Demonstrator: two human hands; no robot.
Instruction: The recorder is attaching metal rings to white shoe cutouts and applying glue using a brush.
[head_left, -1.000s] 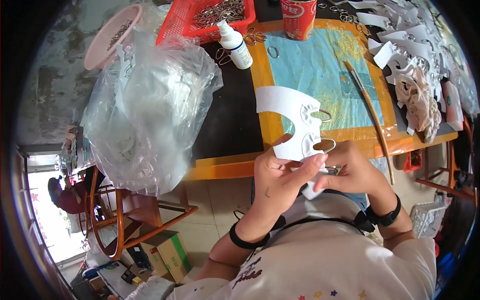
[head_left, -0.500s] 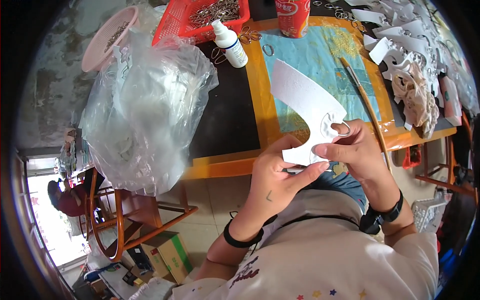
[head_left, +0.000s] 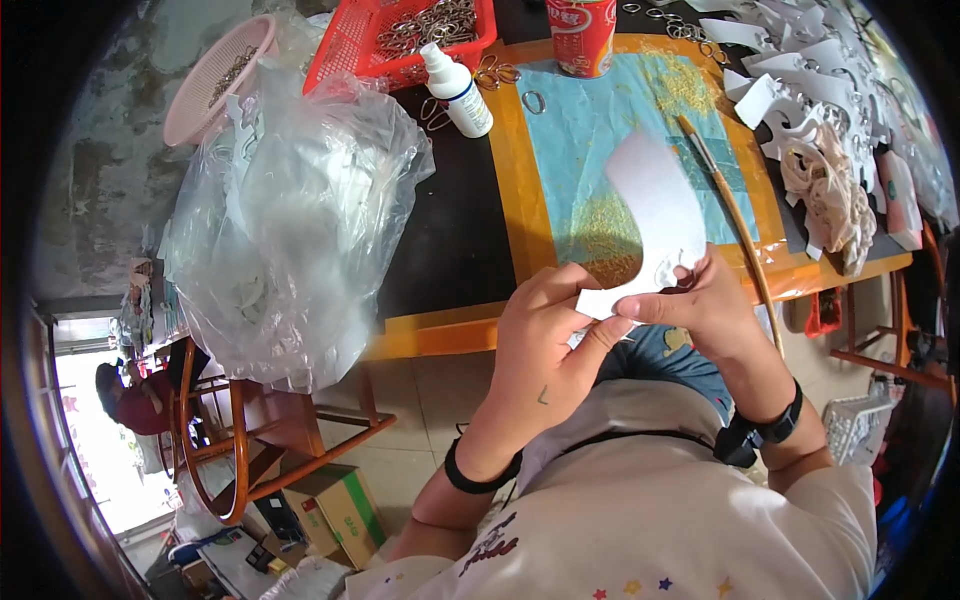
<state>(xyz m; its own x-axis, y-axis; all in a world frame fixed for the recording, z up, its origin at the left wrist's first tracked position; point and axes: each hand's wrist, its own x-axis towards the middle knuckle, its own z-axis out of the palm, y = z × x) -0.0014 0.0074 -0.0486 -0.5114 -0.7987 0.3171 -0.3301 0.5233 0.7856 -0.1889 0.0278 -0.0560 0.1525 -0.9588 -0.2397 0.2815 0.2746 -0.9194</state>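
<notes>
Between my hands, above the table's near edge, is a white curved piece [head_left: 668,215] of flat, leather-like material. Its wide end points away from me and is slightly blurred. My left hand [head_left: 548,345] pinches the near left tip between thumb and fingers. My right hand [head_left: 712,305] grips the lower right part, with its thumb on the near edge close to my left thumb. A gathered fold [head_left: 672,265] shows beside my right fingers, which mostly hide whatever metal is there.
A blue taped sheet [head_left: 560,160] bears a long-handled brush [head_left: 735,200] and a red cup [head_left: 582,40]. Left of it stand a white bottle [head_left: 458,95], a red basket [head_left: 400,60] of metal rings and a big clear bag [head_left: 300,210]. Finished-looking white pieces [head_left: 800,80] pile up right.
The white piece has turned clockwise, its far end swinging right and away. The metal ring seen by my right fingers is now mostly covered. Both hands keep their grip.
</notes>
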